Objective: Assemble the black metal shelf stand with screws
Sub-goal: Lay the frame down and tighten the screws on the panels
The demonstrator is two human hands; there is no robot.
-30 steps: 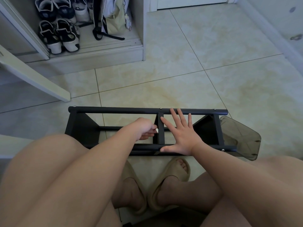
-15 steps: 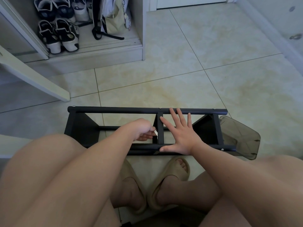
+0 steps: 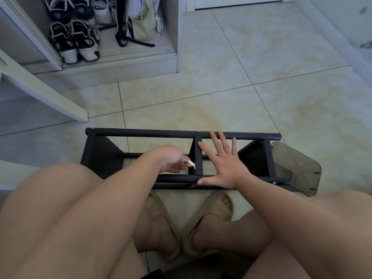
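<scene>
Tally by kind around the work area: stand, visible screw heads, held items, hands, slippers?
Black shelf stand: 1
Visible screw heads: 4
Small white piece, pinched by left hand: 1
Hands, counting the right hand flat on the stand: 2
Tan slippers: 2
Total: 10

Floor (image 3: 251, 57): pale cream tiles with thin dark grout lines.
Shelf stand (image 3: 141, 132): black, lying on its side towards the floor's near edge, its long bars running left to right.
Smoky panel (image 3: 298, 170): translucent, on the tiles at the stand's right end.
Slippers (image 3: 213, 210): a beige pair, worn, side by side just nearer than the stand.
White board (image 3: 46, 91): slants in from the left edge, its corner on the tiles.
Cabinet (image 3: 120, 65): stands at the far left corner.
</scene>
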